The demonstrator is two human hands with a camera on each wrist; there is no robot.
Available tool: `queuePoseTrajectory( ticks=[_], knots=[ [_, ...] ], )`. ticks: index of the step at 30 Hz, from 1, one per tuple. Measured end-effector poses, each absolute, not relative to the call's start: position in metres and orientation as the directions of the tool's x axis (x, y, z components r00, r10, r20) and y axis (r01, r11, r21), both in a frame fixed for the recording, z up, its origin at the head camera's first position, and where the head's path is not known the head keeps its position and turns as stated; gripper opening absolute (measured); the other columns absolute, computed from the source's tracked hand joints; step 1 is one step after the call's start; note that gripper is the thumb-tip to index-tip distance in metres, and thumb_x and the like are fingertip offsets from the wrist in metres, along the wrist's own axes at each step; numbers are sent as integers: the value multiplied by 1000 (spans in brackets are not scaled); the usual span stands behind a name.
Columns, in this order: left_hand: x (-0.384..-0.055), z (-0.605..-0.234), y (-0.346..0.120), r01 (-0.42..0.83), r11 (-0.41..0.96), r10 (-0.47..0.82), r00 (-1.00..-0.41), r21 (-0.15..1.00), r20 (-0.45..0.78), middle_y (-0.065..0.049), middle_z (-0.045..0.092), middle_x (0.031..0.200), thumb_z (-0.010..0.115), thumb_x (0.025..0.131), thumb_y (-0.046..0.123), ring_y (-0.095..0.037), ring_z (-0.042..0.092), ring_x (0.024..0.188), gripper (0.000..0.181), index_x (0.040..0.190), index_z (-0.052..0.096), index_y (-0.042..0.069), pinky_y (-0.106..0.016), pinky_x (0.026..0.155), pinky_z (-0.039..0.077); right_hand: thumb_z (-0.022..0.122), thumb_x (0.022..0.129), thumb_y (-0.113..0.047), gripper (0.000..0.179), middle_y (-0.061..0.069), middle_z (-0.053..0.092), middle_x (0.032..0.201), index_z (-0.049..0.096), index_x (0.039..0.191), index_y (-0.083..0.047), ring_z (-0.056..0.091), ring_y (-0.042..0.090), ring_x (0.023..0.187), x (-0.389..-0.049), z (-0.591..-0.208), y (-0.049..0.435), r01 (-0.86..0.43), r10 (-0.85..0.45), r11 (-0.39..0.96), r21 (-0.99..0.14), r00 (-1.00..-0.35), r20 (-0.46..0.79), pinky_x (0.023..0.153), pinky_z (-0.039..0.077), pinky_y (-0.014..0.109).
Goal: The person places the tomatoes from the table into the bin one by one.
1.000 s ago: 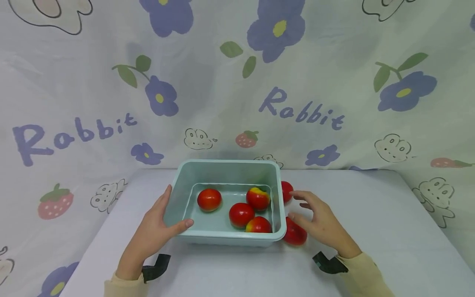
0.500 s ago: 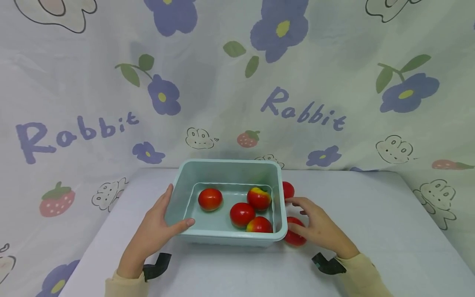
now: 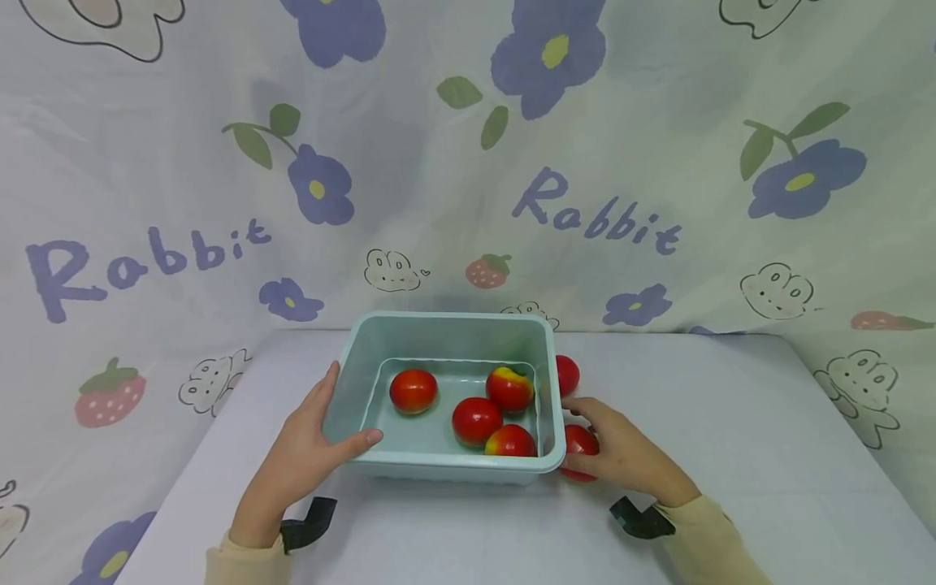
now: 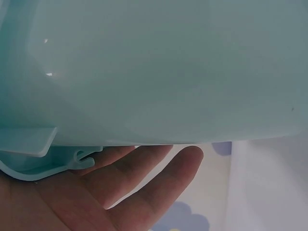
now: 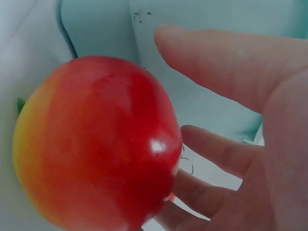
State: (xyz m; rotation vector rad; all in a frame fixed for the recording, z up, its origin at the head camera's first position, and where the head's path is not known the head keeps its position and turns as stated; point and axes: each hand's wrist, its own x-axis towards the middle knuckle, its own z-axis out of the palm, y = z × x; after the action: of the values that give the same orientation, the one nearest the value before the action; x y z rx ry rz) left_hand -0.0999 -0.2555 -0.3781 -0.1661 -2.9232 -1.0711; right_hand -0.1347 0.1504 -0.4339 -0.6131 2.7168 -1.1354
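Observation:
My left hand point(image 3: 303, 455) holds the left side of a pale blue-green plastic box point(image 3: 439, 473). Its thumb lies over the rim, and the fingers point(image 4: 163, 187) pass along the outer wall. Several shiny red fruits, some with yellow patches, lie inside, among them one at the left point(image 3: 413, 392). Against the box's right side, my right hand point(image 3: 625, 451) is spread about a red-and-yellow fruit point(image 5: 96, 144) on the table. The right wrist view shows a gap between its straight thumb point(image 5: 211, 53) and the fruit; whether the other fingers touch it, I cannot tell.
Another red fruit point(image 3: 567, 375) lies behind the right hand, partly hidden by the box wall. A white cloth covers the table point(image 3: 731, 422). Behind it hangs a printed curtain point(image 3: 439, 203) with flowers and rabbits. Black bands point(image 3: 310, 524) sit at both wrists.
My right hand has moved slightly left and down, up to the box's right wall and over the nearer fruit. The left hand and the box have stayed in place.

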Motion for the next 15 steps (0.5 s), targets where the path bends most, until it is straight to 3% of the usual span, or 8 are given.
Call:
queuePoseTrajectory(
  ticks=[15],
  knots=[
    [-99,-377,-255,109,754,92,-994,648,60,-8,13,154,68,77,53,-34,17,138,104,150,3,17,-63,102,24,83,65,-32,68,-10,56,114,53,125,-20,54,15,101,-133,-439,149,-318,-458,658,-683,-888,-28,75,55,32]
  ],
)
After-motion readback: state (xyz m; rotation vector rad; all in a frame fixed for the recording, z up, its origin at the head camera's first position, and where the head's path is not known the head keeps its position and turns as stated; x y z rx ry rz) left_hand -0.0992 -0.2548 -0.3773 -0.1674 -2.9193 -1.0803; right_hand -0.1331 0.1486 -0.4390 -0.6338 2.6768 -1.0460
